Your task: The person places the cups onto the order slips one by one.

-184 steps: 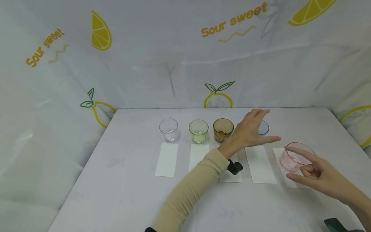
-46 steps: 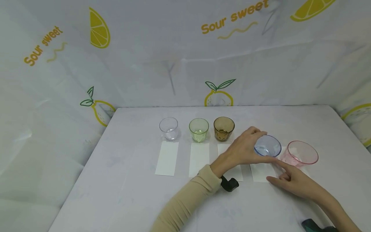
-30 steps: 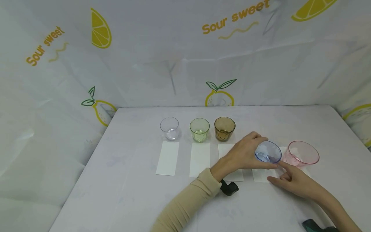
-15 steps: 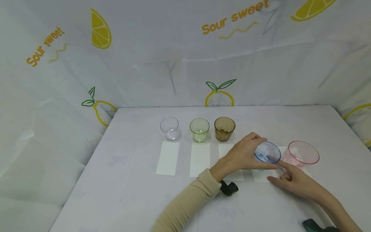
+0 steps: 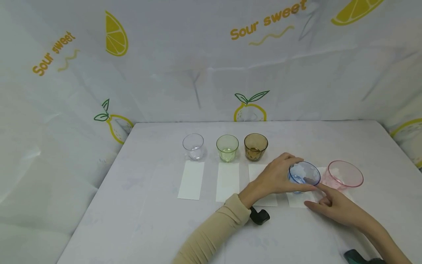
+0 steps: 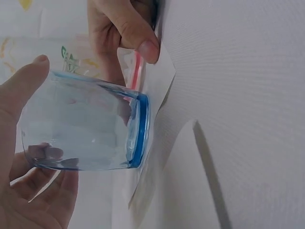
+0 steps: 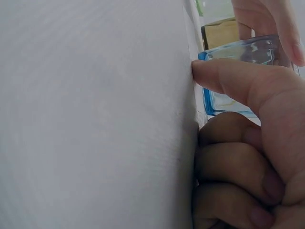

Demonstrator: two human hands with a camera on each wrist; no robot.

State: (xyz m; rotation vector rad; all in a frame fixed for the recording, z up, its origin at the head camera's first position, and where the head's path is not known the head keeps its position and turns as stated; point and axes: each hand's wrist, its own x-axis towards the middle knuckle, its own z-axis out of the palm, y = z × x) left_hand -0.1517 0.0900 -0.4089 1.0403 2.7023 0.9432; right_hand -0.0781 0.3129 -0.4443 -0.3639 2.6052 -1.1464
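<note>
My left hand point(image 5: 273, 178) grips a blue glass point(image 5: 304, 173) by its sides, thumb in front and fingers behind. In the left wrist view the glass's thick blue base is right at a white paper card point(image 5: 298, 200). My right hand point(image 5: 341, 208) rests low beside it. Its thumb presses on the card, its index finger reaches out along the glass's base, and the other fingers are curled under. Just to the right a pink glass point(image 5: 346, 175) stands on another card, partly hidden by the right hand.
Along the back stand a clear glass point(image 5: 193, 146), a green glass point(image 5: 227, 148) and a brown glass point(image 5: 255, 147). White cards lie before them, such as the left card point(image 5: 191, 180). A lemon-printed cloth point(image 5: 171, 66) rises behind the white table point(image 5: 132, 205).
Since the earliest frame, my left hand has taken the blue glass from the back and brought it forward to the card. My right hand has moved left from the pink glass. Lately both barely move.
</note>
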